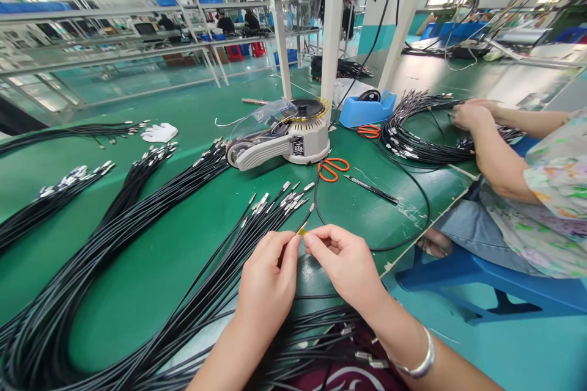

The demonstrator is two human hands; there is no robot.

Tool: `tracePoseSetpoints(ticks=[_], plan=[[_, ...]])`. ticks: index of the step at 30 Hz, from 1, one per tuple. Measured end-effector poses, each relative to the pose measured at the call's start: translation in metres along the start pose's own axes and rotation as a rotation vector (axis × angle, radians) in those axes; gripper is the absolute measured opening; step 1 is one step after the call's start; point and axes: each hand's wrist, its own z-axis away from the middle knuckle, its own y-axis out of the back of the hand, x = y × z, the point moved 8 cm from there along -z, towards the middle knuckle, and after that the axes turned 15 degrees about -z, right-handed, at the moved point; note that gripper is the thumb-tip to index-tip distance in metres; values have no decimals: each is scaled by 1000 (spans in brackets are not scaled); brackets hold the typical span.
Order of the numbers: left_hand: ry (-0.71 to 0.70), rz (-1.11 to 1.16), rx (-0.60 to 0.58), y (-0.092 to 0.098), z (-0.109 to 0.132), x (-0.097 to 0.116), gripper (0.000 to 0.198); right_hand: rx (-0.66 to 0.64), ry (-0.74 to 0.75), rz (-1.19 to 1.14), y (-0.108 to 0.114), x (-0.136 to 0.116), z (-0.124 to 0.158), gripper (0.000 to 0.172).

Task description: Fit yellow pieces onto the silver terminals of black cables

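My left hand [270,269] is closed in a pinch on a thin black cable [303,220], just behind its metal end. A small piece of amber tape [302,231] sits at the cable between my fingertips. My right hand [342,259] pinches the tape from the other side, and a bangle circles that wrist. Beside my left hand lies a bundle of black cables [220,269] with silvery connectors [284,200] at its far end. More cable ends [358,355] rest across my lap, below the hands.
Beyond the hands stands a round tape dispenser [309,134]. Orange-handled scissors [334,169], a craft knife [371,189] and a blue tape holder [364,111] lie nearby. To the left are a white glove [159,132] and more cable bundles [137,214]. A co-worker [545,189] handles coiled cables [413,128].
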Motion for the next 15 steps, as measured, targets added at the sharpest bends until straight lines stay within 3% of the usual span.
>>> tracePoseSetpoints(ticks=[9,15], plan=[[384,535,-231,-20,2,-18,21,-12,14,3,0,-5,-3,15],[478,747,-309,-28,6,-23,20,-36,5,-20,-3,-4,-4,15]])
